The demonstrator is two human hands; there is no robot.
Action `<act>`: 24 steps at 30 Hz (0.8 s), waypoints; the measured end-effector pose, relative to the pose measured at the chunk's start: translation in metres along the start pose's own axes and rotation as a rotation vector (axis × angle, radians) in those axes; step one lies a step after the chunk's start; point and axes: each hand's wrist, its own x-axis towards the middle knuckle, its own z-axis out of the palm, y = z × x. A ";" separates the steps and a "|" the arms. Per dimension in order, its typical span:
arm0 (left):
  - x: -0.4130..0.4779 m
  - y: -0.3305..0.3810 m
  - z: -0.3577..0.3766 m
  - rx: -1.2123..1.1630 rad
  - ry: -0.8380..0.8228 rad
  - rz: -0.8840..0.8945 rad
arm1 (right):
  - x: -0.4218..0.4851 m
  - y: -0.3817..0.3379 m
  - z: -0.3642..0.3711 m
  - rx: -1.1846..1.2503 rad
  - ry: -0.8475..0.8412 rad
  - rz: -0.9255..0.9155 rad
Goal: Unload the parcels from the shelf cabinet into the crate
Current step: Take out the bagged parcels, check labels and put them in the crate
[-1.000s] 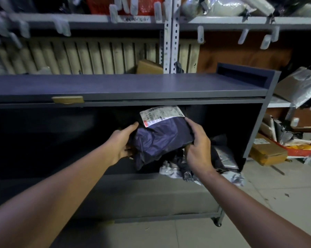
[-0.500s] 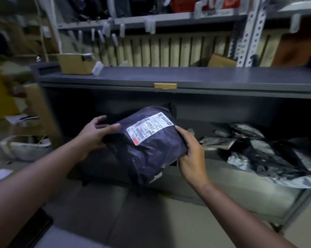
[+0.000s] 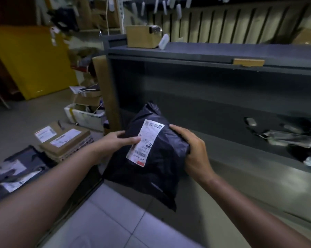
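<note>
I hold a dark plastic parcel point(image 3: 160, 167) with a white shipping label in front of the grey shelf cabinet point(image 3: 196, 52), above the floor. My left hand point(image 3: 119, 142) grips its left edge, thumb on the label. My right hand point(image 3: 194, 149) grips its right side, fingers curled over the top. Several grey and silver parcels point(image 3: 285, 138) lie inside the cabinet at the right. At the lower left, a dark crate edge point(image 3: 90, 187) shows beside my left forearm, with dark labelled parcels point(image 3: 15, 172) and cardboard boxes point(image 3: 65, 142) in it.
A cardboard box point(image 3: 142, 36) stands on the cabinet top. A flat cardboard sheet point(image 3: 104, 90) leans on the cabinet's left end. A white bin point(image 3: 83, 117) and a yellow panel point(image 3: 31, 59) stand further left. Pale tiled floor point(image 3: 115, 221) lies below.
Both hands have carried the dark parcel out of the cabinet and to the left, lower toward the floor. My view has swung left, bringing the crate's parcels and boxes into sight.
</note>
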 end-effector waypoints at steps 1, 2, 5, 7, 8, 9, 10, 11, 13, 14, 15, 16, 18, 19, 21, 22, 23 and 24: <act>0.000 -0.011 -0.004 -0.080 -0.006 -0.025 | 0.000 0.000 0.003 0.002 -0.016 0.003; 0.001 -0.020 -0.008 -0.168 -0.004 -0.037 | 0.001 0.001 0.005 0.006 -0.022 0.008; -0.001 -0.044 -0.014 -0.376 0.016 0.011 | 0.007 0.002 0.010 0.050 0.020 0.219; -0.001 -0.053 -0.013 -0.448 0.054 0.038 | 0.014 0.004 0.016 0.162 0.056 0.520; 0.000 -0.057 -0.011 -0.463 0.070 0.047 | 0.016 0.006 0.018 0.186 0.053 0.630; 0.000 -0.058 -0.008 -0.470 0.084 0.058 | 0.018 0.007 0.019 0.196 0.029 0.715; 0.003 -0.060 -0.006 -0.481 0.105 0.067 | 0.017 0.006 0.020 0.236 0.012 0.796; 0.005 -0.060 -0.005 -0.496 0.124 0.081 | 0.017 0.004 0.021 0.287 0.002 0.865; 0.008 -0.060 -0.002 -0.519 0.144 0.101 | 0.018 -0.002 0.020 0.432 0.038 0.983; 0.010 -0.058 -0.001 -0.523 0.146 0.106 | 0.021 -0.005 0.019 0.498 0.083 1.037; 0.010 -0.057 -0.001 -0.511 0.143 0.112 | 0.025 -0.006 0.018 0.597 0.133 1.066; 0.011 -0.055 -0.001 -0.489 0.140 0.116 | 0.029 -0.007 0.018 0.672 0.163 1.071; 0.012 -0.052 -0.003 -0.464 0.143 0.125 | 0.036 -0.010 0.018 0.734 0.126 1.066; 0.012 -0.052 -0.004 -0.468 0.152 0.127 | 0.037 -0.012 0.019 0.725 0.090 1.042; 0.014 -0.052 -0.006 -0.471 0.167 0.118 | 0.036 -0.012 0.021 0.654 0.040 0.984; 0.015 -0.053 -0.007 -0.461 0.170 0.107 | 0.035 -0.009 0.021 0.631 0.024 0.963; 0.015 -0.054 -0.007 -0.438 0.173 0.096 | 0.034 -0.010 0.022 0.624 0.013 0.949; 0.015 -0.055 -0.008 -0.404 0.176 0.081 | 0.034 -0.012 0.022 0.626 0.008 0.934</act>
